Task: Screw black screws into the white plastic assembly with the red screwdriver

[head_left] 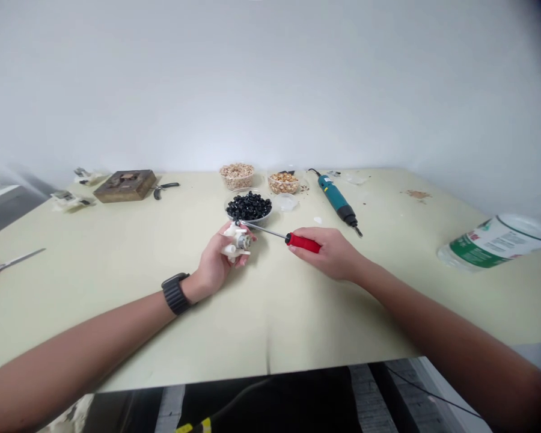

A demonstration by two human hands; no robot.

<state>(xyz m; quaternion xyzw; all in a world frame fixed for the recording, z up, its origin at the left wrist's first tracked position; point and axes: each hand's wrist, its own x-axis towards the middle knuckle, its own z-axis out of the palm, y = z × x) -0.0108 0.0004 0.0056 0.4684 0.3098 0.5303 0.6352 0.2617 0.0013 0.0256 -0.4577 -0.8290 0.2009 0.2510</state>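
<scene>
My left hand (216, 261), with a dark watch on its wrist, is closed around a white plastic fitting (233, 240) that has a grey metal part on its right side. In my right hand (333, 249) is the red handle of a screwdriver (303, 242). The screwdriver's metal shaft points left, and its tip meets a small black piece at the top of the fitting. Just behind the fitting stands a clear tub of small black parts (249, 207). Fingers of my left hand partly hide the fitting.
Behind are a tub of pale beige pieces (237, 174) and a tub of brass-coloured pieces (283, 182). A teal power screwdriver (337, 199) lies to the right, near a large clear container (496, 243). On the left are a metal block (125, 185), pliers (165, 189) and scissors (9, 266).
</scene>
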